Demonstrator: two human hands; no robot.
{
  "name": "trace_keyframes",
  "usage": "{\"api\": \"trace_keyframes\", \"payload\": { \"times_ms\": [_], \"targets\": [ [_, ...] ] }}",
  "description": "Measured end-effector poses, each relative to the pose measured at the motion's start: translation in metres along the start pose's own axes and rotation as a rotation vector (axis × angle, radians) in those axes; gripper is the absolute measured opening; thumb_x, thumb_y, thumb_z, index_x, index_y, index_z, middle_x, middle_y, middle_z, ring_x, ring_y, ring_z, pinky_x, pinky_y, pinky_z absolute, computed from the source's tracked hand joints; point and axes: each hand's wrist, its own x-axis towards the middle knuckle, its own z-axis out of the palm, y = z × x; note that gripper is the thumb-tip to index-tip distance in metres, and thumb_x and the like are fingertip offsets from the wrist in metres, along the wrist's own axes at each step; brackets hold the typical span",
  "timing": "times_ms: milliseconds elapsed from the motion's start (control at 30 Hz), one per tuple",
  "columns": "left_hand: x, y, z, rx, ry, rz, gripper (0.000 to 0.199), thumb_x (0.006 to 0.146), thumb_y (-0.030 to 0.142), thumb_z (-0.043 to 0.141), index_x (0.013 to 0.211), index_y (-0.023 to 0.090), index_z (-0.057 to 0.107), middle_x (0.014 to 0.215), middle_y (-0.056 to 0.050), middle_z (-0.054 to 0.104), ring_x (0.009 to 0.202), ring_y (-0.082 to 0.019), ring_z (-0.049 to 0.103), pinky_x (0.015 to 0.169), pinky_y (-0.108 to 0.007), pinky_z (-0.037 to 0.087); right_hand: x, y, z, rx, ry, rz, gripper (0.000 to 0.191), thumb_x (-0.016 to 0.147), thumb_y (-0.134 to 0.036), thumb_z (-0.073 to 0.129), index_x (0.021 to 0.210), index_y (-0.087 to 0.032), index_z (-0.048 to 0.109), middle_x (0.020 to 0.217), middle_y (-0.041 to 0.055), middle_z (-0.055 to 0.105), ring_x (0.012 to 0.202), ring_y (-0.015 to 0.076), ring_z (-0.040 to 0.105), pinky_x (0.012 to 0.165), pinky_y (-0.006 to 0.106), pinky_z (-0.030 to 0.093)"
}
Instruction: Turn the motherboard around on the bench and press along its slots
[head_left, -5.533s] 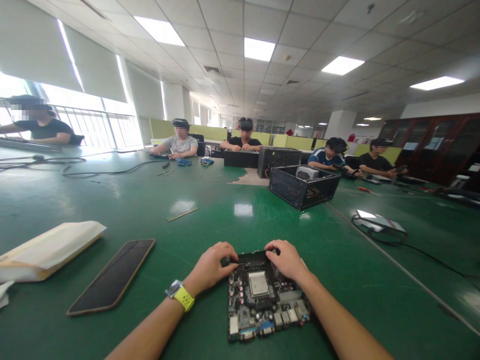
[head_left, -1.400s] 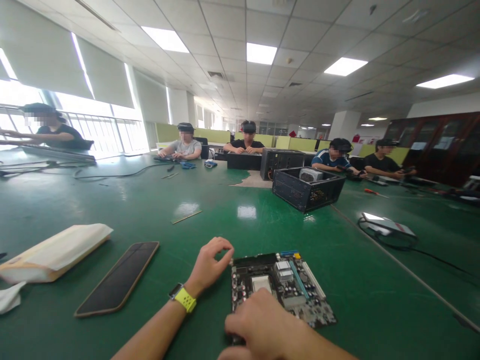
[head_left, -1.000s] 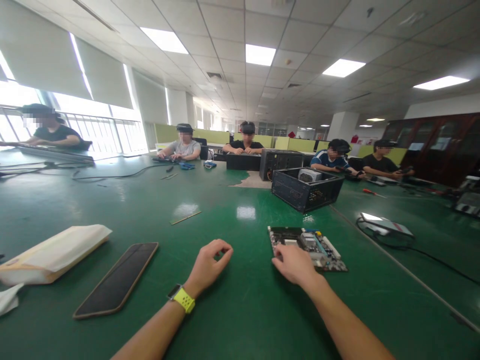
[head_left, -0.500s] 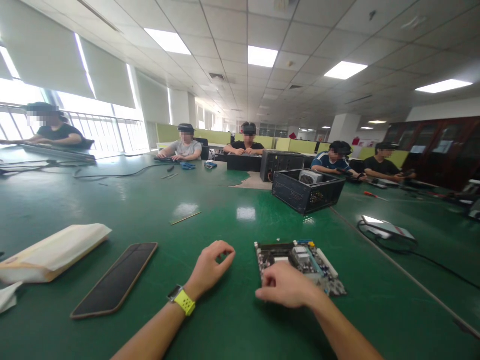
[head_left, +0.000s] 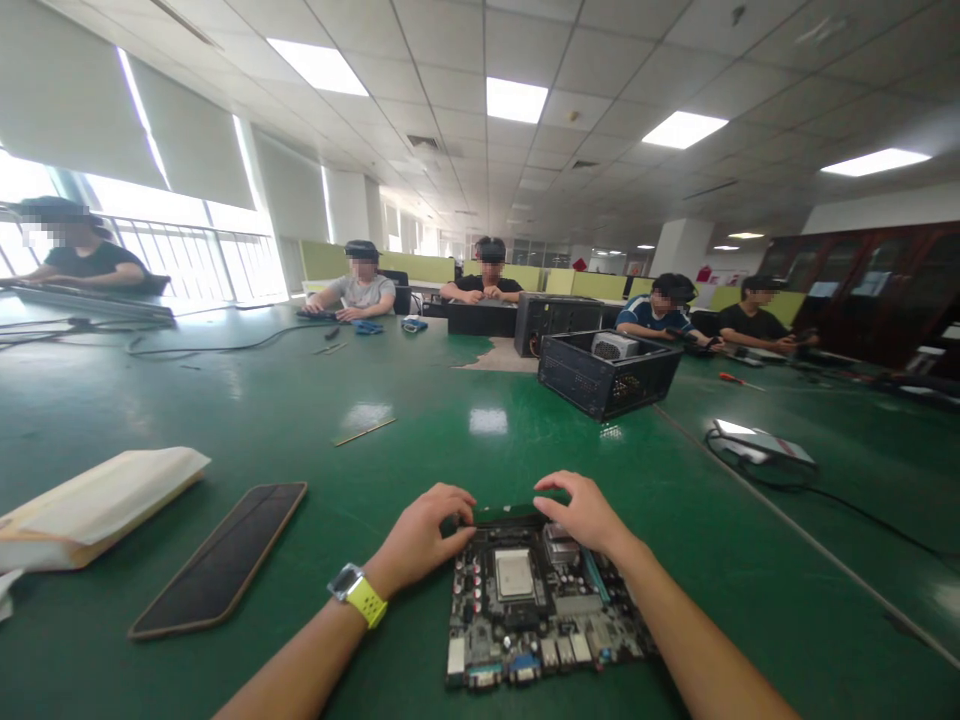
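A motherboard (head_left: 551, 615) lies flat on the green table in front of me, its port side towards me. The square processor (head_left: 514, 574) shows in its socket. At the board's far left corner is my left hand (head_left: 426, 535), its fingers bent and the thumb a little apart from them. Whether it touches the corner I cannot tell. My right hand (head_left: 583, 515) hovers by the far edge, thumb and forefinger apart with nothing between them. Its wrist and forearm cover part of the board's right side.
To the left lie a phone (head_left: 221, 558) and a paper packet (head_left: 101, 505). Farther off stands an open black computer case (head_left: 604, 375). A flat device with a cable (head_left: 761, 442) is at the right. Several people sit around the far side of the table.
The motherboard has moved left and nearer to me, and its turn has changed. My right hand has gone from over its left part to its far edge. My left hand is now at its corner.
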Motion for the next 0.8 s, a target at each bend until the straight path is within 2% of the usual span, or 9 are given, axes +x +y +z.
{"api": "trace_keyframes", "payload": {
  "times_ms": [100, 300, 800],
  "targets": [
    [0.001, -0.001, -0.001, 0.032, -0.016, 0.01, 0.005, 0.081, 0.02, 0.063, 0.084, 0.021, 0.066, 0.091, -0.003, 0.067, 0.091, -0.019, 0.059, 0.084, -0.032, 0.046, -0.001, 0.001, 0.007, -0.055, -0.026, -0.008, 0.023, 0.079, -0.032, 0.057, 0.096, -0.021, 0.069, 0.101, 0.0038, 0.068, 0.098, 0.0205, 0.057, 0.09, 0.033, 0.039],
    [0.001, -0.001, -0.002, 0.046, 0.003, 0.018, 0.009, 0.082, 0.02, 0.061, 0.086, 0.022, 0.068, 0.09, -0.002, 0.069, 0.09, -0.019, 0.059, 0.083, -0.031, 0.047, -0.001, 0.001, 0.012, -0.05, -0.03, -0.013, 0.015, 0.08, -0.027, 0.055, 0.078, -0.021, 0.068, 0.086, 0.0021, 0.068, 0.086, 0.0175, 0.058, 0.083, 0.029, 0.04],
    [0.001, 0.002, -0.003, 0.006, 0.014, 0.014, 0.01, 0.082, 0.02, 0.06, 0.082, 0.023, 0.07, 0.092, -0.003, 0.068, 0.089, -0.019, 0.06, 0.081, -0.031, 0.047, -0.003, -0.005, 0.01, -0.067, -0.071, 0.038, 0.02, 0.079, -0.029, 0.056, 0.091, -0.02, 0.069, 0.095, 0.0034, 0.068, 0.093, 0.0188, 0.058, 0.085, 0.03, 0.04]
  ]
}}
